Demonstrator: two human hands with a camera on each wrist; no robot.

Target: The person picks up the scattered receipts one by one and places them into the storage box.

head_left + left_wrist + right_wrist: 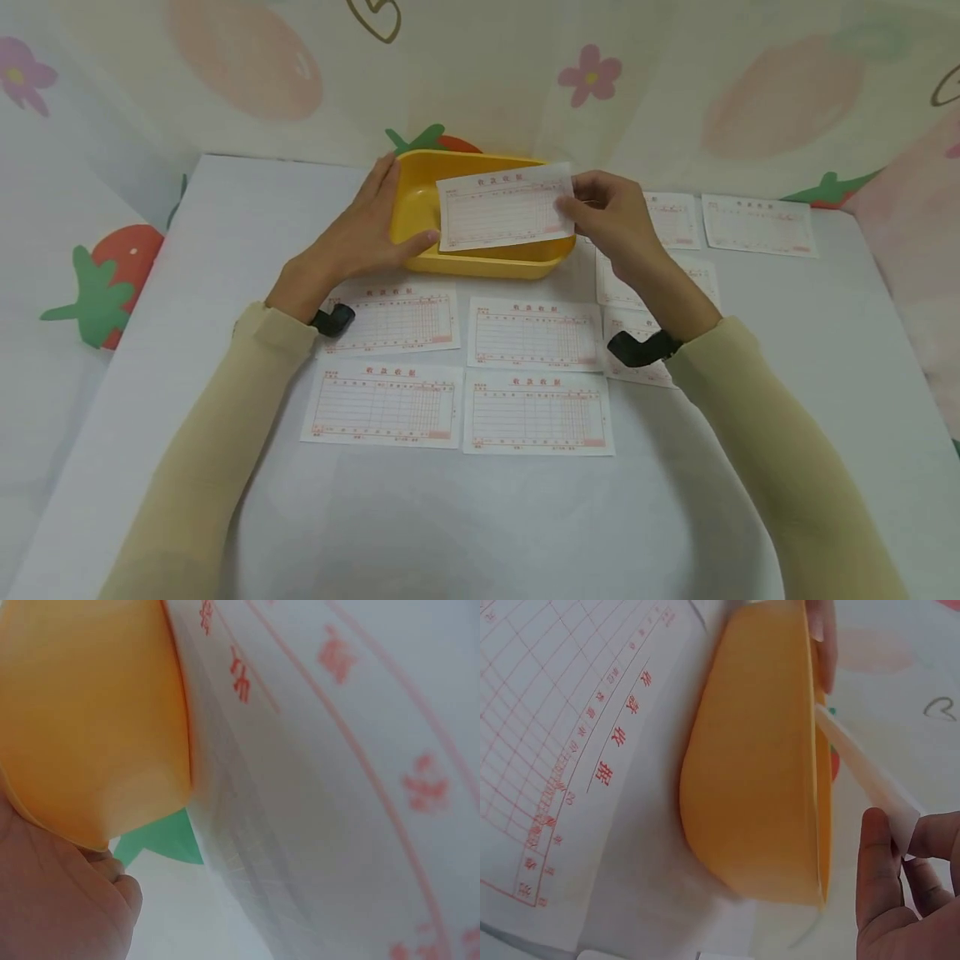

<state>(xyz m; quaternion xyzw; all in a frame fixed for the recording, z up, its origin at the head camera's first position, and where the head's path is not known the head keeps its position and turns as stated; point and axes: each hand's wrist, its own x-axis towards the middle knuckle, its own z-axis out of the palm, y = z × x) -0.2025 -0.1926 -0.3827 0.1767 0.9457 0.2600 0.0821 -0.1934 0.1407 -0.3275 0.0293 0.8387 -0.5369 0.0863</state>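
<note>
Head cam: diffuse, slightly dim light, src unclear; soft shadows on desk point(420, 525) alongside sleeves point(795, 475); fine print on slips point(536, 412) a bit soft. L wrist: close-up red print point(339, 656) blurry, OOF. R wrist: hazy, soft shadow by yellow tray point(750, 765), bg curtain point(889, 686) blurred.

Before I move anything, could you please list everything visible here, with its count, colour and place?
Flat-topped table: one, white, foreground to middle.
Open rectangular plastic-looking box: one, yellow, far middle of the table.
Held rectangular paper slip: one, white with red print, over the box's opening.
Lying rectangular paper slips: at least eight, white with red print, on the table, before and right of the box; some partly hidden.
Fruit-and-flower-patterned backdrop: mainly pale cream, behind the table.
Small wrist-worn devices: two, black, one per arm.
Long sleeves: two, beige, on both arms.
Left hand: one, bare, gripping the box's left end.
Right hand: one, bare, pinching the held slip.
</note>
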